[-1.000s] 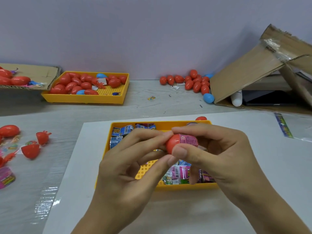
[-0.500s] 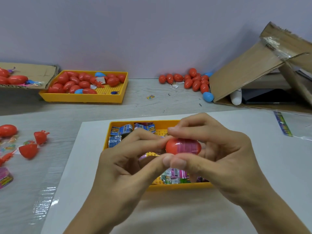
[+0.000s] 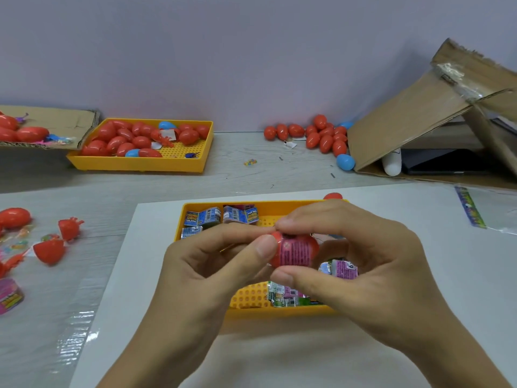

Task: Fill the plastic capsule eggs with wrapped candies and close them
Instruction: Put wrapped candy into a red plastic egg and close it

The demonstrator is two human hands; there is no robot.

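Note:
Both hands hold one red capsule egg (image 3: 295,252) above the near yellow tray (image 3: 251,299). A pink wrapped candy shows through the egg's clear side. My left hand (image 3: 207,264) pinches the egg's left end with thumb and forefinger. My right hand (image 3: 361,261) grips its right part, fingers over the top and thumb underneath. I cannot tell whether the two halves are fully joined. Blue wrapped candies (image 3: 218,217) lie at the tray's far left, pink and green ones (image 3: 291,296) at its near side.
A second yellow tray (image 3: 190,163) of red and blue eggs stands at the back left. Loose eggs (image 3: 321,137) pile at the back centre beside a tipped cardboard box (image 3: 414,121). Open red egg halves (image 3: 50,250) and small toys lie at the left.
The hands have dropped a little closer to the tray, and the egg has turned so more of the pink wrapper faces me. My left thumb now covers the egg's left end.

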